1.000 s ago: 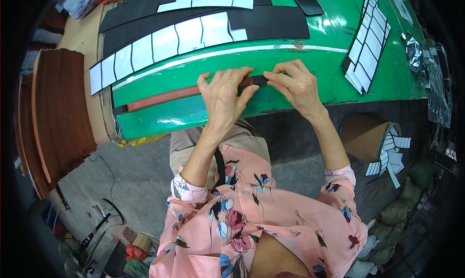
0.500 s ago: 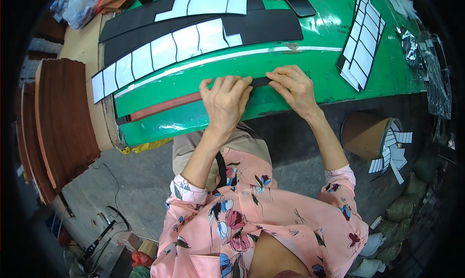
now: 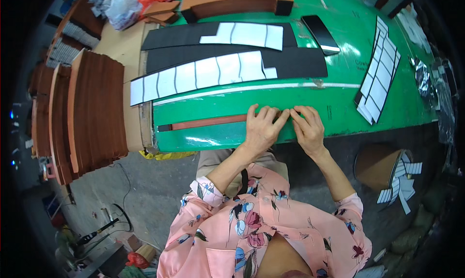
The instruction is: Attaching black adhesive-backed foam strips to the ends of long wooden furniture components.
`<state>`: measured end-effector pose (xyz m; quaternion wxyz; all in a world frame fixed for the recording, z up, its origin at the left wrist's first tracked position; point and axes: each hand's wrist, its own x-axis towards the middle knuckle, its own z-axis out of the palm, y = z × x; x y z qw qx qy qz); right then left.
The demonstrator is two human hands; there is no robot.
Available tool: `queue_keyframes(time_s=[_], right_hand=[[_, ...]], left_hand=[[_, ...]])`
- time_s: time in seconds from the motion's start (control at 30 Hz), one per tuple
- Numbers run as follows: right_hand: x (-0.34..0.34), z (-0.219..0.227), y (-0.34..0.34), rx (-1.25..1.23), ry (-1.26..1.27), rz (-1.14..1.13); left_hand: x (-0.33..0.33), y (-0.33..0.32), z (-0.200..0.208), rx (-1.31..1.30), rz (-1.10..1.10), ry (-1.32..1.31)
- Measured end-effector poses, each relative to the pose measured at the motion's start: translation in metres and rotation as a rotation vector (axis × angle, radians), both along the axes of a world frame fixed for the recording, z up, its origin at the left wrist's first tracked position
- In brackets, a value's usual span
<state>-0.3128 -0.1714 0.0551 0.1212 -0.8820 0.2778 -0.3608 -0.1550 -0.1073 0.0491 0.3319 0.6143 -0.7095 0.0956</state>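
A narrow reddish-brown strip [image 3: 208, 121] with a black left end lies on the green table mat [image 3: 203, 140]. My left hand [image 3: 261, 128] is closed over the strip's right part, fingers bent and pressed down on it. Close beside it, my right hand [image 3: 308, 127] pinches at the strip's right end, its fingertips nearly meeting the left thumb and forefinger. The fingers hide that end. Just beyond my hands are white pieces [image 3: 208, 72] split by dark lines, lying on black sheets [image 3: 302, 63].
A dark phone [image 3: 319, 34] lies behind the sheets. Farther back rests a long curved brown piece [image 3: 237, 1]. Stacked brown curved panels [image 3: 94, 108] stand at left. More white pieces [image 3: 379, 72] lie at right, above a brown bin [image 3: 378, 165] holding white scraps.
My view has shifted, so the table sits lower and farther right. My hands have come closer together, and the black right end of the strip, visible before, is now hidden by the fingers.
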Motion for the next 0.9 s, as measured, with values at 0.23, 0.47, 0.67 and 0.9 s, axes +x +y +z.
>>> queue_keyframes(time_s=[0.23,0.47,0.67,0.9], right_hand=[[-0.014,-0.008,0.008,0.804,-0.281,-0.083],[-0.01,-0.003,-0.001,1.107,-0.288,-0.133],[-0.01,-0.014,-0.01,1.128,-0.296,-0.194],[0.005,-0.018,-0.086,0.913,-0.083,-0.394]], left_hand=[[0.08,0.084,0.038,-0.104,0.305,0.013],[0.172,0.149,0.028,0.066,0.753,1.106],[0.183,0.132,0.015,0.177,0.628,1.156],[0.207,0.083,0.007,0.308,0.696,0.779]])
